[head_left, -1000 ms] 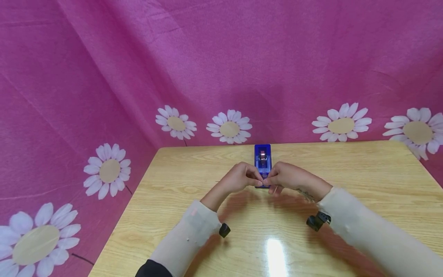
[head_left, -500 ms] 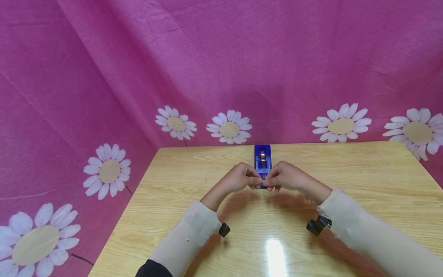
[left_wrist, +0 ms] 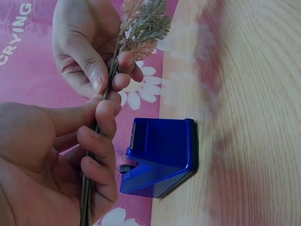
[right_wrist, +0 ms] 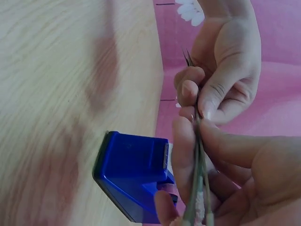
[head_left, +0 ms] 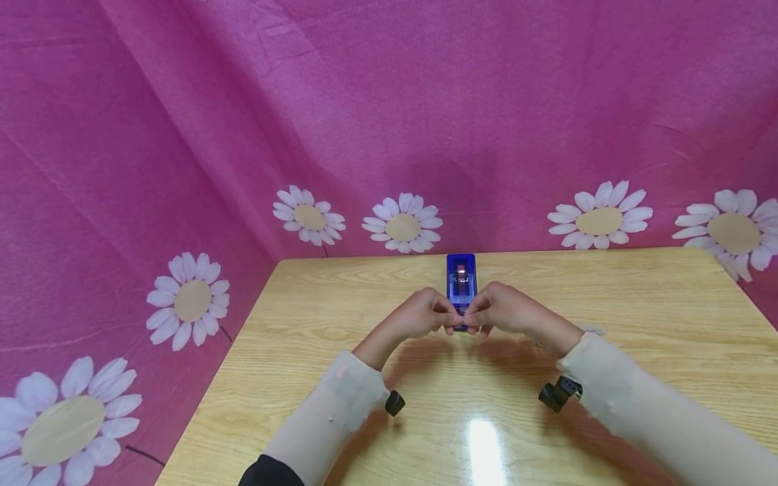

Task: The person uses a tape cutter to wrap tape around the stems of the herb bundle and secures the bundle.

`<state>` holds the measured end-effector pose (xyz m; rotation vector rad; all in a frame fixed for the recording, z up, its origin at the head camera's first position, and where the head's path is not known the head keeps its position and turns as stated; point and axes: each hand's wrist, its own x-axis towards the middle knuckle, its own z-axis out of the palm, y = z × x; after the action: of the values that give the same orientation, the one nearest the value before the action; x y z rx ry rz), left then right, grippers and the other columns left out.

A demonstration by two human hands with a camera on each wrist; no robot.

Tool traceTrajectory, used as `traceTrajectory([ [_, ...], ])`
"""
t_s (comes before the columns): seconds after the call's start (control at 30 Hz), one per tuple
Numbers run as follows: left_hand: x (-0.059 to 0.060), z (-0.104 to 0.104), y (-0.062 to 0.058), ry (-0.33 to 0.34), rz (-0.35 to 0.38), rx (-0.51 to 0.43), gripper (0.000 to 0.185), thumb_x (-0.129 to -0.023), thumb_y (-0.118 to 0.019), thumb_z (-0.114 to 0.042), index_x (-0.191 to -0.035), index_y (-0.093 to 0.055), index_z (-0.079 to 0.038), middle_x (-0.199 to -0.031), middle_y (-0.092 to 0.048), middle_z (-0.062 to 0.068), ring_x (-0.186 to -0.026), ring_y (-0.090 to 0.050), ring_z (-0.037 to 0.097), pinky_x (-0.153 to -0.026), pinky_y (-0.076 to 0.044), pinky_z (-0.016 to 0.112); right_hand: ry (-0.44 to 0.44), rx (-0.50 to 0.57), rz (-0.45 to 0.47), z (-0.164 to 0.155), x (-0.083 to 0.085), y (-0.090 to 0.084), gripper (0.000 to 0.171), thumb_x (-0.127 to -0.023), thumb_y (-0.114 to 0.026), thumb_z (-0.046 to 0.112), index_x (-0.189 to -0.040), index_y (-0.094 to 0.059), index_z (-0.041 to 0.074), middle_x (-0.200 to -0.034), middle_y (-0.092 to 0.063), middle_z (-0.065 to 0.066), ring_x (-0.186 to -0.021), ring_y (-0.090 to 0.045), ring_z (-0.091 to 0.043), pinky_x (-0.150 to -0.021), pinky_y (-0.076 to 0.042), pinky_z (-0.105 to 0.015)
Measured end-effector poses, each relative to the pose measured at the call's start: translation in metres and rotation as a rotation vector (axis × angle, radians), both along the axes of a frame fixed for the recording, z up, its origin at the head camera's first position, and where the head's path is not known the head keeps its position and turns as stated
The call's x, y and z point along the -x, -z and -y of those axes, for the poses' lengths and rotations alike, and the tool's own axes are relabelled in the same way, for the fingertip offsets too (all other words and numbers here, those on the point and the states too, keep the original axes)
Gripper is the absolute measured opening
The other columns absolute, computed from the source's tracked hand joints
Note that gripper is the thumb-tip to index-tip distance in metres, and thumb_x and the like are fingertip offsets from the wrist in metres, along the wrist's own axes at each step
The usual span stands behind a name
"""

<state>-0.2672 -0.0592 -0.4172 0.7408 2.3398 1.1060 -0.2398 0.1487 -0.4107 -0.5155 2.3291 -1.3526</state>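
A thin bundle of dried flowers (left_wrist: 149,27) lies across both hands, its fluffy green and pinkish heads beyond the right hand. My left hand (head_left: 425,312) grips the lower stems (left_wrist: 86,188), fingers curled around them. My right hand (head_left: 503,309) pinches the bundle between thumb and fingers, nearer the heads. Thumbs and fingertips of the two hands meet at the middle of the stems. Just beyond them a blue tape dispenser (head_left: 460,263) stands on the table, apart from the hands in both wrist views. From the head view, the hands hide most of the stems.
The light wooden table (head_left: 340,290) reaches back to a pink cloth (head_left: 389,101) printed with white daisies. More of this cloth hangs at the left. A bright reflection shows on the tabletop near the front.
The right hand's lower fingers, lower and more spread one second ago, have drawn in under the stems. A bit of the flower heads now shows above the right cuff. The dispenser stays put.
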Motion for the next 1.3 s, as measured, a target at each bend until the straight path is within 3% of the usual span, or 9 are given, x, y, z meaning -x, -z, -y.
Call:
traceTrajectory([
  [0.13,-0.001,0.000,0.000,-0.015,-0.001,0.000,0.020,-0.100,-0.070,-0.012,-0.086,-0.078,-0.001,-0.067,-0.068,-0.001,-0.062,-0.047,0.009,-0.053,-0.038,0.021,-0.019,-0.008,0.026,-0.003,0.001,-0.003,0.015,-0.099,-0.063,-0.003,-0.098,-0.075,-0.011,-0.083,-0.074,-0.015,-0.072,-0.073,-0.027,-0.076,-0.062,-0.046],
  [0.33,-0.001,-0.001,0.002,-0.025,-0.003,-0.014,0.018,-0.099,-0.070,-0.009,-0.085,-0.078,0.000,-0.068,-0.069,0.000,-0.067,-0.054,0.010,-0.060,-0.046,0.022,-0.051,-0.175,-0.063,-0.008,0.002,-0.008,0.019,-0.101,-0.064,0.006,-0.091,-0.078,-0.002,-0.081,-0.074,-0.011,-0.070,-0.072,-0.021,-0.070,-0.062,-0.040],
  [0.47,-0.001,-0.001,0.003,-0.026,-0.010,-0.029,0.017,-0.098,-0.071,-0.006,-0.083,-0.077,-0.002,-0.069,-0.069,0.000,-0.067,-0.055,0.009,-0.061,-0.046,0.022,-0.107,-0.281,-0.117,-0.010,0.001,-0.013,0.024,-0.102,-0.063,0.010,-0.084,-0.078,0.005,-0.080,-0.074,-0.008,-0.068,-0.071,-0.020,-0.067,-0.060,-0.034],
  [0.63,-0.002,-0.001,0.004,-0.038,-0.014,-0.032,0.014,-0.097,-0.072,-0.005,-0.084,-0.077,-0.002,-0.070,-0.068,-0.002,-0.066,-0.052,0.008,-0.058,-0.042,0.021,-0.139,-0.333,-0.102,-0.010,0.001,-0.015,0.025,-0.103,-0.062,0.011,-0.084,-0.077,0.010,-0.079,-0.074,-0.005,-0.069,-0.071,-0.021,-0.068,-0.058,-0.033],
  [0.87,-0.003,-0.001,0.004,-0.077,-0.014,-0.042,0.013,-0.096,-0.073,-0.004,-0.083,-0.077,-0.002,-0.070,-0.067,-0.002,-0.067,-0.052,0.009,-0.058,-0.041,0.022,-0.129,-0.339,-0.149,-0.009,0.001,-0.012,0.021,-0.102,-0.064,0.010,-0.086,-0.077,0.009,-0.077,-0.070,-0.003,-0.068,-0.060,-0.015,-0.066,-0.052,-0.030],
  [1.1,-0.002,-0.003,0.001,-0.099,0.045,-0.040,0.012,-0.097,-0.070,-0.004,-0.090,-0.076,0.003,-0.072,-0.067,0.001,-0.068,-0.060,0.014,-0.064,-0.056,0.029,-0.064,-0.411,-0.279,-0.006,-0.004,-0.012,0.017,-0.100,-0.067,0.009,-0.090,-0.080,0.008,-0.080,-0.070,0.001,-0.068,-0.053,-0.014,-0.065,-0.048,-0.032],
  [1.17,0.000,-0.002,0.001,-0.076,0.044,-0.024,0.014,-0.100,-0.068,-0.006,-0.095,-0.076,0.005,-0.074,-0.068,0.003,-0.067,-0.056,0.012,-0.061,-0.051,0.026,-0.042,-0.445,-0.340,-0.003,-0.006,-0.013,0.016,-0.098,-0.069,0.010,-0.087,-0.081,0.010,-0.078,-0.069,0.005,-0.066,-0.054,-0.013,-0.064,-0.048,-0.033],
  [1.3,0.002,0.000,0.002,-0.010,0.060,-0.009,0.026,-0.105,-0.060,-0.011,-0.102,-0.076,0.009,-0.085,-0.073,0.021,-0.058,-0.038,0.010,-0.052,-0.031,0.023,0.012,-0.497,-0.415,0.000,-0.011,-0.013,0.019,-0.096,-0.072,0.010,-0.080,-0.079,0.016,-0.071,-0.066,0.007,-0.065,-0.054,-0.013,-0.062,-0.044,-0.035],
])
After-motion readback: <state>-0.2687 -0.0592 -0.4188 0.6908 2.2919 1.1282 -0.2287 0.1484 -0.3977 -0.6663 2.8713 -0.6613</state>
